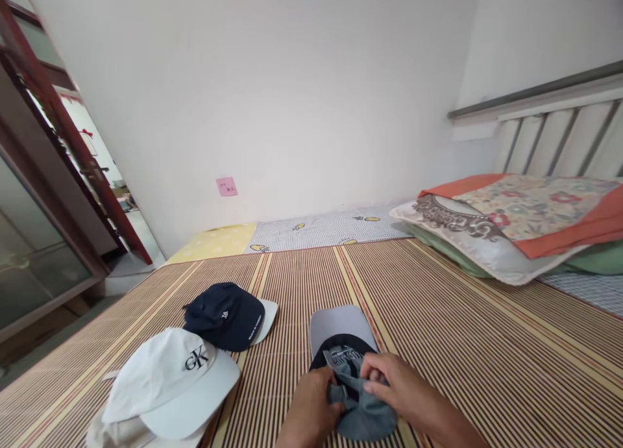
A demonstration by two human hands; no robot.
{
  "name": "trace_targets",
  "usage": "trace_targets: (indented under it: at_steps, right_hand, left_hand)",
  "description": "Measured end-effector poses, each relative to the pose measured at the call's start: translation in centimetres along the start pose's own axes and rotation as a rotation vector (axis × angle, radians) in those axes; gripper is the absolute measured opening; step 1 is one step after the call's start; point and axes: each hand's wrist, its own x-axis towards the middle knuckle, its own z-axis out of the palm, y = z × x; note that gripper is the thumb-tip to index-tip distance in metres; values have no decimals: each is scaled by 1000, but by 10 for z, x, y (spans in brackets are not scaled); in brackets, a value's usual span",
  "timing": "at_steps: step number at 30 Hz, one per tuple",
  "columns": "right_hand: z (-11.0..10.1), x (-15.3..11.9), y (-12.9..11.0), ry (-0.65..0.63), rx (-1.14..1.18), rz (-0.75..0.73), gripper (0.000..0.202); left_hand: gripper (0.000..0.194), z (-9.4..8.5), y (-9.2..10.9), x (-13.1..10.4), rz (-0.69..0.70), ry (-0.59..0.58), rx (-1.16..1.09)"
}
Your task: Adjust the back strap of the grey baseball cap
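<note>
A grey cap (366, 419) lies upside down on the striped bamboo mat (287, 286), its pale brim (341, 323) pointing away from me and its dark inside showing. My left hand (314, 402) grips the cap's left edge near the strap and buckle. On the right side, my right hand (396, 383) pinches the cap's fabric with curled fingers. To the left sits a navy cap (221, 315) on top of a pale one whose brim sticks out. Nearer me, a white cap with black letters (160, 376) rests over a beige cap (114, 432).
Pillows (467, 234) with an orange-edged floral cover (549, 208) lie at the right, before a white radiator (559, 139). A white wall (292, 110) with a pink note (226, 187) stands behind the mat. At far left is a reddish door (92, 156).
</note>
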Motion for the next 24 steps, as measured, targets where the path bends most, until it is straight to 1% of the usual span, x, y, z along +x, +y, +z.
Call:
trace_targets:
  at_steps: [2, 4, 7, 9, 11, 14, 17, 19, 21, 24]
  right_hand:
    - [-11, -3, 8, 4, 29, 2, 13]
    - [-21, -8, 15, 9, 42, 23, 9]
    - [-27, -11, 21, 5, 28, 91, 11]
    - [-24, -9, 22, 21, 34, 105, 13]
    - [-16, -6, 19, 44, 56, 73, 23]
    - [-4, -2, 12, 33, 41, 53, 38]
    - [2, -3, 5, 4, -74, 94, 34]
    - [2, -3, 3, 9, -101, 96, 30]
    - [0, -1, 2, 37, 26, 50, 29]
    - [-5, 4, 4, 88, 410, -17, 25]
  left_hand:
    - [20, -1, -5, 1, -5, 36, -86]
    - [15, -5, -6, 3, -5, 54, -232]
    - [15, -11, -6, 5, 29, 17, -462]
    - [20, -14, -5, 6, 63, -14, -552]
    - [26, -15, -4, 7, 94, -29, -588]
    - [35, -13, -4, 7, 125, -35, -617]
    - [35, -8, -5, 8, 155, -23, -617]
    - [35, -5, -5, 9, 166, -9, -619]
    - [36, -2, -4, 9, 173, 8, -655]
    - [42, 0, -1, 9, 168, 0, -732]
